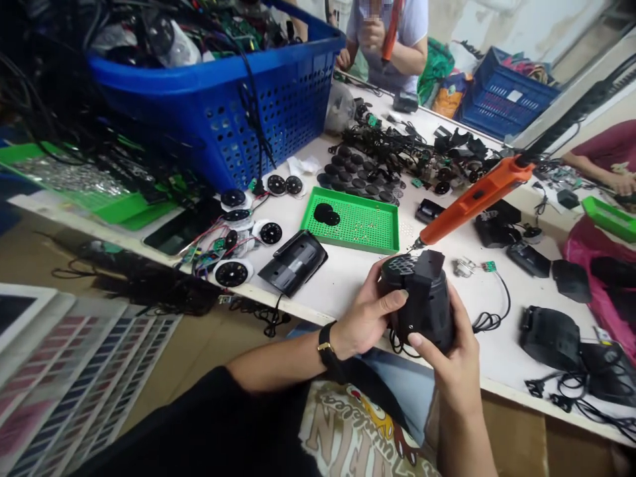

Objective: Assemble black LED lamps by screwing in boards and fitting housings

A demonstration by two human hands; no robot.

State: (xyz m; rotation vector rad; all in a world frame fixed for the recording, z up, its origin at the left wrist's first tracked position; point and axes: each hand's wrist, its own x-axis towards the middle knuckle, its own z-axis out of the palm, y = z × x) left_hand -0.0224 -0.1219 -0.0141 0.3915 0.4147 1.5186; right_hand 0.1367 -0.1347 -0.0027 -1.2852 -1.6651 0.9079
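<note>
Closest to the camera is a shirt with big printed letters (348, 434). Just above it, the left hand (365, 318), with a black watch (325, 344) on its wrist, and the right hand (447, 358) both hold a round black plastic case (422, 308) tight. The fingers wrap around its sides, so it does not slip and its top faces up. Thin black wires (402, 344) hang out below it.

The case is held up over the near edge of the white bench (342, 298). An orange electric screwdriver (472, 199) hangs on a cord from the right, with its tip just beside the top of the case. It seems to hang there so it is easy to reach.

On the bench, a green tray (377, 232) holds tiny screws, maybe so they do not roll away. More black cases (549, 338) sit to the right. A big blue basket (213, 119) at the far left holds wires and boards. Across the bench, another person (397, 46) holds a second orange screwdriver (392, 30).
</note>
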